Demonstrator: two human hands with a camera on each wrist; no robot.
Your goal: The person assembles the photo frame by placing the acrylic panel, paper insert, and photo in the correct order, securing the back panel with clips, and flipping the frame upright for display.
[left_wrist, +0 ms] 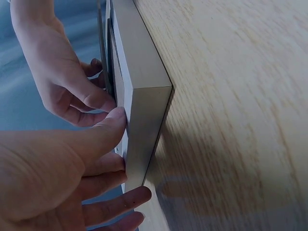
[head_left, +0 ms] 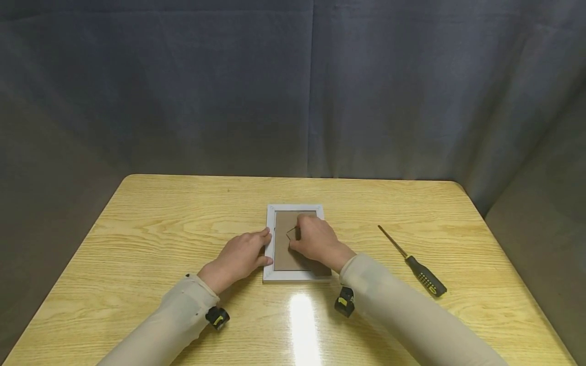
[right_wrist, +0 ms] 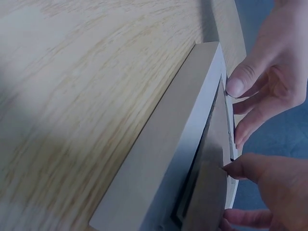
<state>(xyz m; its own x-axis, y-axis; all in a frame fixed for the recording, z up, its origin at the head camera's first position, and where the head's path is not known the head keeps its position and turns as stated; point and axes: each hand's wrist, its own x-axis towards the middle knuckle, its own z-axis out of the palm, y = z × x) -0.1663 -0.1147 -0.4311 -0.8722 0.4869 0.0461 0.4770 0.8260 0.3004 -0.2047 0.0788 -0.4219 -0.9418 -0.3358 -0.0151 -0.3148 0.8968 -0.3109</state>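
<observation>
A white picture frame [head_left: 296, 276] lies back side up on the wooden table, its brown backing board [head_left: 285, 256] showing inside the rim. My left hand [head_left: 240, 254] rests at the frame's left edge. Its thumb touches the rim, with the fingers fairly straight, as the left wrist view shows. Over the backing, my right hand [head_left: 316, 238] pinches a thin brown flap [right_wrist: 206, 199] between thumb and fingers. That flap stands tilted up from the frame in both wrist views. Where it joins the backing is hidden by the right hand in the head view.
A screwdriver [head_left: 423, 274] with a black and yellow handle lies on the table [head_left: 183, 213] to the right, its shaft pointing away and leftward. Dark curtains [head_left: 220, 91] hang behind the table and at its sides. Small black cameras are strapped to both wrists.
</observation>
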